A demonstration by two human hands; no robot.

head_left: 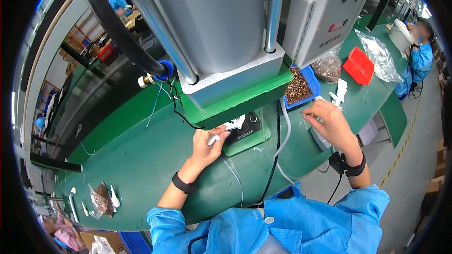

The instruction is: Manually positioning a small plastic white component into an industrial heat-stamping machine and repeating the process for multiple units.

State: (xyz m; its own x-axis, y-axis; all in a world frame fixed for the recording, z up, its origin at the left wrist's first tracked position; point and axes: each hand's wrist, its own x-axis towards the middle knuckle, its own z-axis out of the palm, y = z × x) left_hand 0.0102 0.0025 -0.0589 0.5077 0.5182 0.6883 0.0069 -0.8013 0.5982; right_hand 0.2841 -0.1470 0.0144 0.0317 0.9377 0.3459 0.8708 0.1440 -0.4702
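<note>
My left hand (208, 146) is closed on a white plastic part (237, 122), which lies over the black fixture (249, 129) on the green base of a press. Above that hand hangs the press's grey body with its green lower plate (240, 98). My right hand (328, 121) is held over the table, thumb and forefinger pinched together. Whatever sits between those fingertips is too small to make out. Just beyond it stands a blue bin (314, 87) holding many small brass-coloured metal pieces (298, 87).
White plastic parts (339, 93), a red bin (359, 66) and clear bags (379, 54) lie to the right on the green table. Cables (275, 160) run across its front. At far left rests a bag of brown pieces (102, 199). A co-worker (419, 63) is at the right.
</note>
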